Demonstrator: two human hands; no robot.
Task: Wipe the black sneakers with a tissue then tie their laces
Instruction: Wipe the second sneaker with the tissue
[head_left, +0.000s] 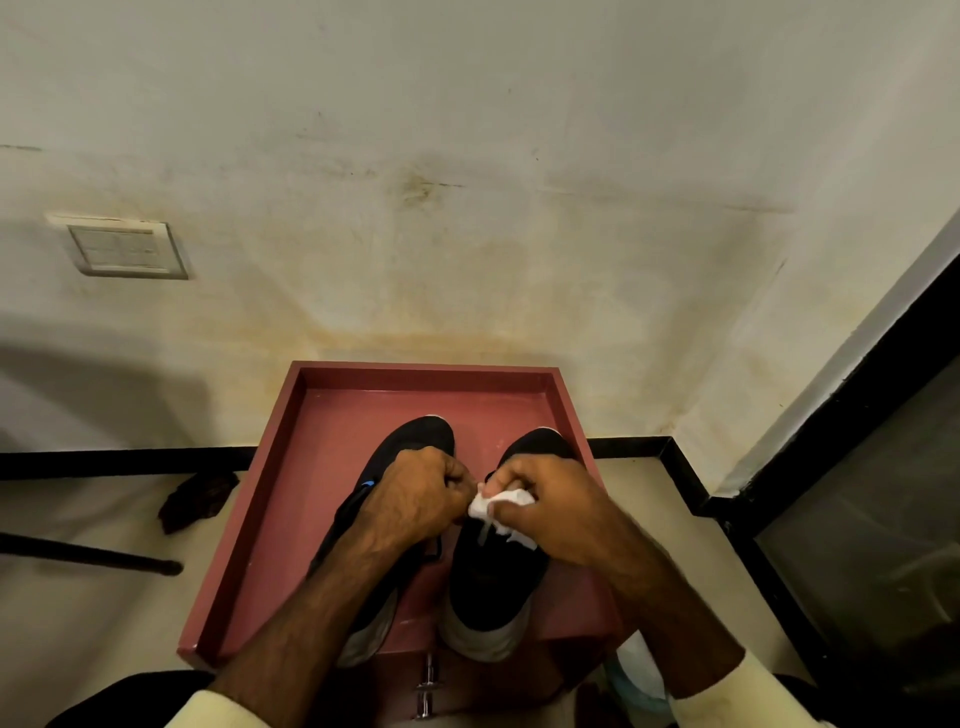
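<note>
Above black sneaker: right hand fingers pinch tissue; left hand fingers curled, hold unclear.

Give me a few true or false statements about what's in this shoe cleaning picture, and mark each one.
1. Both sneakers sit in the red tray. True: the left sneaker and the right sneaker lie side by side in it.
2. The tissue lies on the floor. False: the right hand grips the tissue over the right sneaker.
3. A switch plate is on the wall. True.
4. The sneakers' toes point toward the person. False: the toes point toward the wall, and the heels are nearest the person.
5. A dark cloth lies on the floor left of the tray. True.
</note>
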